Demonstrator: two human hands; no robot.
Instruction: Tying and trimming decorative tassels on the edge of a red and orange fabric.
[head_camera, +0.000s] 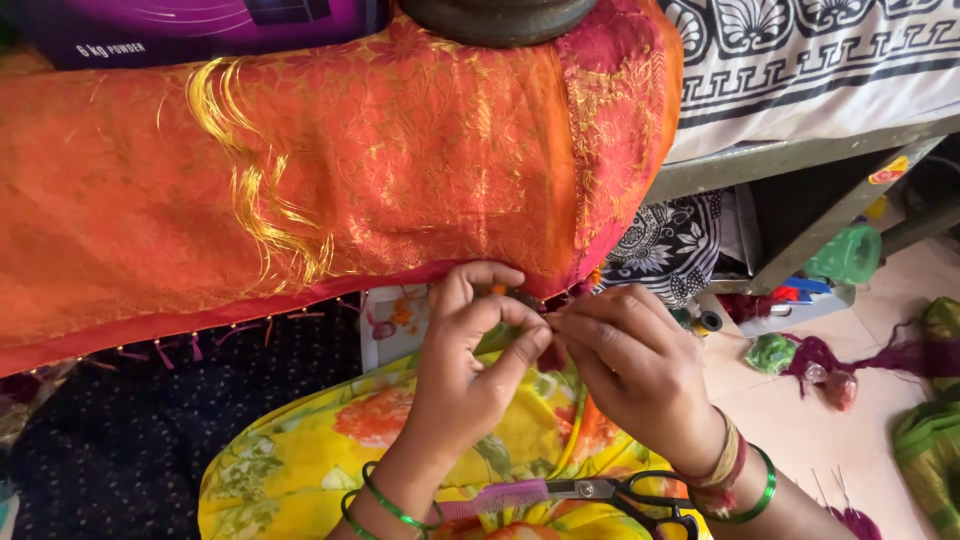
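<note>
Left hand (470, 355) and right hand (625, 365) pinching thread at the sari hem (300, 300), frame centre: best kept taut, knot snug against the edge.

A single head-worn camera looks steeply down and forward from the person's own eye line, close over the lap. The left hand (465, 365) and right hand (630, 365) sit low in the middle of the frame, near the lens. The orange cloth (300, 170) fills the upper half straight ahead, and the tiled floor (800, 420) falls away at the right edge.
</note>
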